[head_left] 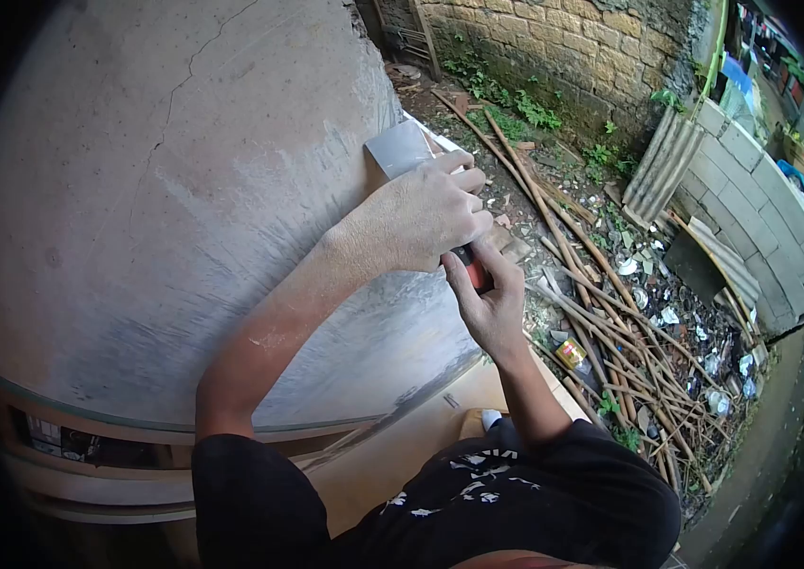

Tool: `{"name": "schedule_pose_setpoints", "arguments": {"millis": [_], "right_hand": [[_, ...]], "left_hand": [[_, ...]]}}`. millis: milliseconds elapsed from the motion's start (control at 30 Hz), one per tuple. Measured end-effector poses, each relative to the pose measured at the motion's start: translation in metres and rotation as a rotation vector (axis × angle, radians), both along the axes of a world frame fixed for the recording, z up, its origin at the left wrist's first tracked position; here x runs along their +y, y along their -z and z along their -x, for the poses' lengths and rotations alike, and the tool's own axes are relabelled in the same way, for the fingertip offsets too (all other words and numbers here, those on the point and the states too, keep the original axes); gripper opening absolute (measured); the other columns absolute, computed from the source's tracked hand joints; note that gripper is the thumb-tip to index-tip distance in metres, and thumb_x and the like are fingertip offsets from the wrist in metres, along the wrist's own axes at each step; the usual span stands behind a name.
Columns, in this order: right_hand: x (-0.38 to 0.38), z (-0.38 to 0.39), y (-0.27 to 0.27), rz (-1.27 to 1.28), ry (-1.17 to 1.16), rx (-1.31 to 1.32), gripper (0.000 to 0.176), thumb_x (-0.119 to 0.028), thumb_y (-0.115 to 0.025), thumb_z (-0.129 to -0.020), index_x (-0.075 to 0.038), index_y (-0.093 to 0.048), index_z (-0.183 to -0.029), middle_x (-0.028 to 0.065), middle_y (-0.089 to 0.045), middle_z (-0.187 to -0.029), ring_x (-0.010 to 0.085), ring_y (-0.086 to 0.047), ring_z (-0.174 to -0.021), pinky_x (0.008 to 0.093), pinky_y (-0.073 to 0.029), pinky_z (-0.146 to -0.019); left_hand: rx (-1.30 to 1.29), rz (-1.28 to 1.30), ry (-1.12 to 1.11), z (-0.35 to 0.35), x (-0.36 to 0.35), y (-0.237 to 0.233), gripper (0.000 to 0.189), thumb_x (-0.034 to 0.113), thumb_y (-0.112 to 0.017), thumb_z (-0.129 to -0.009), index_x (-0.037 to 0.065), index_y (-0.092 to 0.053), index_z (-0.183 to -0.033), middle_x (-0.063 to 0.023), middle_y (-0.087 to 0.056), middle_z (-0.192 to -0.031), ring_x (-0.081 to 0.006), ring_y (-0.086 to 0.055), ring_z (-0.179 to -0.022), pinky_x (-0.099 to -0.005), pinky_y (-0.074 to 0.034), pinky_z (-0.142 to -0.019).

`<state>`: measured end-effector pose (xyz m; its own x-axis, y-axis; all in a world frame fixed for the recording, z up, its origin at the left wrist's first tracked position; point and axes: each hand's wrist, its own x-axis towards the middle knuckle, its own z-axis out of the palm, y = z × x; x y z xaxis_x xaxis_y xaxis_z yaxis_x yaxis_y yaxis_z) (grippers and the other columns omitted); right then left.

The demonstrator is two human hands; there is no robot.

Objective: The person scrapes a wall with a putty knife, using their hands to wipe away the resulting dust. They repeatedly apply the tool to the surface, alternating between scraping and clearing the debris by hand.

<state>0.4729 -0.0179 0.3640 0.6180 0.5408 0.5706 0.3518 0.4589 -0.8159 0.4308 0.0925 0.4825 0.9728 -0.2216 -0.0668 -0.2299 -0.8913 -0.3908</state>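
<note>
My left hand (425, 213), coated in pale dust, is closed beside a flat grey blade (400, 149) like that of a wide putty knife. The blade lies close to the edge of a grey plastered wall surface (259, 190). Just below, my right hand (492, 299) wraps round a red and black handle (476, 270), its thumb along the near side. My fingers hide whether handle and blade are one tool.
Bamboo poles (610, 332) lie among rubble and litter to the right. Beyond them stand a grey block wall (753, 199), a corrugated sheet (663, 166) and a mossy brick wall (563, 52). A tiled ledge (440, 408) runs below the plastered surface.
</note>
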Motion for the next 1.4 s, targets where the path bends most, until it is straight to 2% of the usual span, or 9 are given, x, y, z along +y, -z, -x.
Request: {"name": "schedule_pose_setpoints", "arguments": {"millis": [67,200,300,400,633,900,1167,1233,1400], "right_hand": [[-0.007,0.011,-0.003,-0.049,-0.152,0.332,0.024,-0.011,-0.065,-0.086,0.006,-0.057,-0.100,0.0068,-0.062,-0.071,0.0102,-0.056,-0.058,0.0234,-0.044,-0.054],[-0.021,0.002,-0.007,0.128,-0.515,0.529,0.024,-0.015,-0.061,-0.089,0.004,-0.056,-0.103,0.0053,-0.060,-0.073,0.0070,-0.051,-0.051,0.0205,-0.038,-0.045],[-0.014,0.006,-0.013,0.084,-0.749,0.700,0.027,-0.016,-0.059,-0.090,0.001,-0.048,-0.108,0.0050,-0.055,-0.071,0.0081,-0.049,-0.041,0.0209,-0.031,-0.032],[-0.009,0.015,-0.012,0.094,-0.885,0.801,0.023,-0.016,-0.054,-0.093,0.001,-0.047,-0.107,0.0041,-0.053,-0.065,0.0095,-0.046,-0.037,0.0217,-0.031,-0.029],[0.009,0.017,0.005,0.140,-0.992,0.846,0.040,-0.041,-0.039,-0.099,-0.005,-0.053,-0.090,0.0006,-0.050,-0.058,0.0074,-0.044,-0.037,0.0186,-0.033,-0.034],[0.011,0.025,-0.002,0.129,-0.739,0.799,0.036,-0.038,-0.041,-0.100,-0.007,-0.049,-0.082,-0.0020,-0.044,-0.060,0.0044,-0.037,-0.036,0.0179,-0.027,-0.028],[0.019,0.019,-0.001,0.126,-0.574,0.487,0.037,-0.040,-0.046,-0.098,-0.006,-0.050,-0.085,-0.0031,-0.045,-0.071,0.0021,-0.033,-0.040,0.0169,-0.026,-0.032],[0.013,0.019,-0.010,0.218,-0.530,0.537,0.042,-0.039,-0.042,-0.100,-0.005,-0.051,-0.076,-0.0041,-0.040,-0.059,0.0038,-0.041,-0.058,0.0196,-0.036,-0.055],[0.022,0.014,-0.048,0.067,-0.722,0.730,0.033,-0.038,-0.045,-0.099,-0.008,-0.049,-0.084,-0.0048,-0.043,-0.064,0.0013,-0.033,-0.040,0.0166,-0.026,-0.032]], "left_hand": [[-0.262,0.097,0.100,0.020,-0.018,0.010,0.048,0.003,-0.068,-0.063,0.008,-0.056,-0.109,-0.0053,-0.055,-0.120,-0.0192,-0.042,-0.125,-0.0407,-0.029,-0.112],[-0.734,0.599,-0.043,0.077,-0.038,0.043,0.063,-0.001,-0.057,-0.070,0.008,-0.034,-0.128,-0.0156,-0.042,-0.135,-0.0313,-0.041,-0.127,-0.0489,-0.027,-0.110],[-1.171,1.397,-0.042,0.083,-0.045,0.111,0.083,0.025,-0.065,-0.073,0.001,-0.020,-0.139,-0.0231,-0.032,-0.140,-0.0305,-0.041,-0.126,-0.0453,-0.029,-0.107],[-0.950,2.058,-0.247,0.079,-0.057,0.140,0.090,0.038,-0.066,-0.076,-0.001,-0.019,-0.141,-0.0217,-0.031,-0.141,-0.0273,-0.043,-0.124,-0.0390,-0.035,-0.103],[-0.867,2.461,-0.333,0.061,-0.074,0.141,0.064,0.032,-0.054,-0.088,0.000,-0.030,-0.137,-0.0194,-0.047,-0.130,-0.0261,-0.050,-0.117,-0.0359,-0.041,-0.098],[-0.896,2.554,-0.113,0.053,-0.070,0.152,0.050,0.023,-0.041,-0.091,0.000,-0.035,-0.135,-0.0156,-0.051,-0.123,-0.0215,-0.054,-0.110,-0.0304,-0.044,-0.092],[-1.219,2.528,-0.586,0.041,-0.093,0.130,0.047,0.028,-0.034,-0.091,0.004,-0.041,-0.130,-0.0155,-0.052,-0.122,-0.0206,-0.054,-0.110,-0.0325,-0.043,-0.094],[-1.192,2.493,-0.498,0.037,-0.090,0.116,0.043,0.028,-0.033,-0.092,0.004,-0.045,-0.126,-0.0124,-0.054,-0.117,-0.0173,-0.055,-0.104,-0.0310,-0.043,-0.092],[-0.937,2.268,-0.394,0.046,-0.058,0.106,0.044,0.025,-0.034,-0.093,0.000,-0.047,-0.127,-0.0089,-0.055,-0.114,-0.0130,-0.055,-0.100,-0.0250,-0.044,-0.084]]}}
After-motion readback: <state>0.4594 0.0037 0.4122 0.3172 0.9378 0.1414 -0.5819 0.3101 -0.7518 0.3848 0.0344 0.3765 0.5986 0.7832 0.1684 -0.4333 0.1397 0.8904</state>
